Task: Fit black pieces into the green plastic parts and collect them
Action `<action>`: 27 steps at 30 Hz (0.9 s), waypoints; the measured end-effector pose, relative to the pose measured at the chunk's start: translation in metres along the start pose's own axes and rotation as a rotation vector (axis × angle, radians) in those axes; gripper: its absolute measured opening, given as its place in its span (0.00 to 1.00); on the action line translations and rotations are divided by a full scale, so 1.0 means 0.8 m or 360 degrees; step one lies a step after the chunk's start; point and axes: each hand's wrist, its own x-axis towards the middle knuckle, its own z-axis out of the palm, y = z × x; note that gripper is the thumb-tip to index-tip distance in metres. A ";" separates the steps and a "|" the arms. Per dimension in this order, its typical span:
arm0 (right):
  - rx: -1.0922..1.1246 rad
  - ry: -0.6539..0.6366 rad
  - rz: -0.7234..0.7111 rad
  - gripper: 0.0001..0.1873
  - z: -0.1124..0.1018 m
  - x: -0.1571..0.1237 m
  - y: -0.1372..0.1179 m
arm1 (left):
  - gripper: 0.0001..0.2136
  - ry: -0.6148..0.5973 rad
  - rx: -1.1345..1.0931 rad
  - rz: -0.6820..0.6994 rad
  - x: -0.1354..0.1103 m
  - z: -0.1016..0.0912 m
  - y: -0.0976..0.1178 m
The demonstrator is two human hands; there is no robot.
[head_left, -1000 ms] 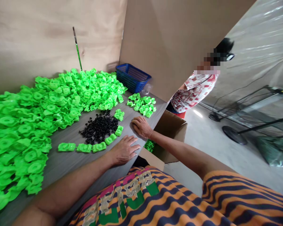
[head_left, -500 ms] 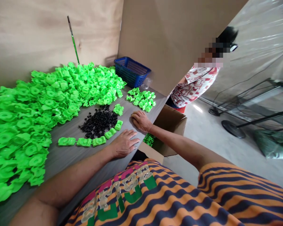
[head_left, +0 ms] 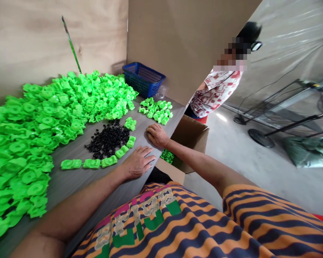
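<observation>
My left hand (head_left: 138, 163) lies palm down near the table's edge, its fingers stretched and a little apart, holding nothing. Beyond it, my right hand (head_left: 157, 135) rests on the tabletop with fingers loosely bent; nothing shows in it. A curved row of bright green plastic pieces (head_left: 92, 163) runs left from beside my left hand. Inside that curve is a heap of small black parts (head_left: 107, 140). One small green cluster (head_left: 130, 123) sits at the heap's far right. Past my right hand lies a group of green pieces (head_left: 156, 110).
A large pile of green plastic pieces (head_left: 56, 104) covers the table's left and back. At the rear corner stand a blue basket (head_left: 144, 80) and a clear cup (head_left: 160, 93). A cardboard box (head_left: 195, 138) stands below the right edge. Another person (head_left: 218, 86) is behind the partition.
The camera view has shifted slightly, so the table's contents appear a little farther left. Both hands stay resting in the same places on the table.
</observation>
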 end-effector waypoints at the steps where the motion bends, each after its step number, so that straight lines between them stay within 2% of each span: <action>1: 0.0001 -0.0002 0.0000 0.15 0.000 0.000 0.000 | 0.16 -0.0001 -0.0004 -0.0002 0.000 -0.001 0.000; 18: 0.0085 -0.0108 0.0033 0.15 -0.008 -0.002 0.001 | 0.13 -0.0010 0.0022 0.0030 0.007 -0.007 0.004; 27: -0.0024 -0.0118 0.0027 0.14 -0.011 -0.001 -0.003 | 0.14 0.0055 0.0035 0.0067 0.004 0.002 0.001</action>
